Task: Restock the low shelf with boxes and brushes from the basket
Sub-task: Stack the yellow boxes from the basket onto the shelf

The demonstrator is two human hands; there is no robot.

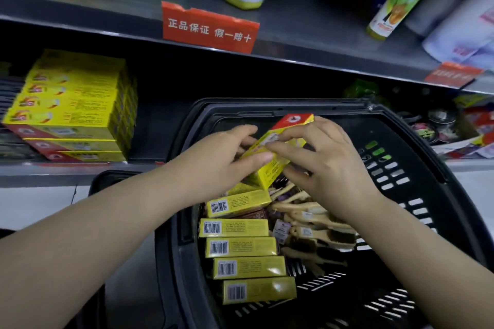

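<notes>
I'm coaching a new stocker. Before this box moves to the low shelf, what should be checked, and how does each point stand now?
1. Grip: left hand and right hand both pinch the held box: ok.
2. Box free of the basket: raised and tilted, but its lower end sits close to the brushes: cannot tell.
3. Landing spot: the low shelf looks bare to the right of the yellow stack: ok.
4. Stack squareness: blurred: cannot tell.
5. Basket emptied: remaining boxes and brushes are inside: not ok.
</notes>
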